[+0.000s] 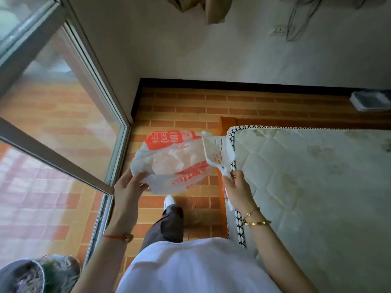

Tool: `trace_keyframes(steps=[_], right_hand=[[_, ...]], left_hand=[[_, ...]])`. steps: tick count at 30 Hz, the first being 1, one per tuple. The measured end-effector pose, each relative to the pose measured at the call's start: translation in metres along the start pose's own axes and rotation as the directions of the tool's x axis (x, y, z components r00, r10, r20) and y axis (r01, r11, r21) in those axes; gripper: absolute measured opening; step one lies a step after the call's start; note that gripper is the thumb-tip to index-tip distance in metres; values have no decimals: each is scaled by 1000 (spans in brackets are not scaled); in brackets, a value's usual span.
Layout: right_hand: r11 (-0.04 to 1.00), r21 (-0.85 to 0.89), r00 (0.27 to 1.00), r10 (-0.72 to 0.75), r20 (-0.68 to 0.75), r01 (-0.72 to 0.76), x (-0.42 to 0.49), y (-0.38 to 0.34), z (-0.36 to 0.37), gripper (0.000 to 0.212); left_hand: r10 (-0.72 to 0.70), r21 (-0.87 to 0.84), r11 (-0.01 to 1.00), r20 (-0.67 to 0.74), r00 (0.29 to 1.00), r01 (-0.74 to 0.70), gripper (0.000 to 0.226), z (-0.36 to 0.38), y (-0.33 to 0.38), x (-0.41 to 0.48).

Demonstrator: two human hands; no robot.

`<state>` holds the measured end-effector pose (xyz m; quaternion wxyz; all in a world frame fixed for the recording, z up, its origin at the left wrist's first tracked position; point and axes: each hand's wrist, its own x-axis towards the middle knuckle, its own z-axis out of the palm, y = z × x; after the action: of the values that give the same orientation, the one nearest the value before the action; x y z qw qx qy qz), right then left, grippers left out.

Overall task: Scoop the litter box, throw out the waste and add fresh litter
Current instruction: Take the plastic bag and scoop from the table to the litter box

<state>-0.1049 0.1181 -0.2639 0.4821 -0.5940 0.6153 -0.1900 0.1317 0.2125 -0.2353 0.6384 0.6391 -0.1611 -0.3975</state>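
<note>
Scoop [216,153] in right hand [237,188] points forward beside bag [169,161] in left hand [129,187].

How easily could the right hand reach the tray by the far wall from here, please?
Probably not yet: the right hand grips the scoop, the left hand holds the bag, and the tray lies far ahead on the floor beyond the mattress.
</note>
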Motion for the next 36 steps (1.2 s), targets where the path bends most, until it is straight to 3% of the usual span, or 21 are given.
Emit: trace_keyframes(steps=[15, 22, 32, 36], right_hand=[[990, 135, 996, 48, -80, -37, 239, -121, 26, 21], [978, 200, 988, 82, -128, -55, 319, -162, 22, 20], [977, 193, 974, 127, -189, -90, 473, -183, -20, 23], [972, 220, 970, 131, -206, -85, 538, -197, -52, 22]], left_hand=[[7, 53, 999, 96, 995, -12, 16, 82, 78, 252], [-72, 82, 995, 144, 987, 61, 20, 126, 106, 363], [-86, 132, 990, 206, 975, 59, 22, 247, 124, 485], [-83, 152, 987, 167, 982, 57, 24, 311, 131, 535]])
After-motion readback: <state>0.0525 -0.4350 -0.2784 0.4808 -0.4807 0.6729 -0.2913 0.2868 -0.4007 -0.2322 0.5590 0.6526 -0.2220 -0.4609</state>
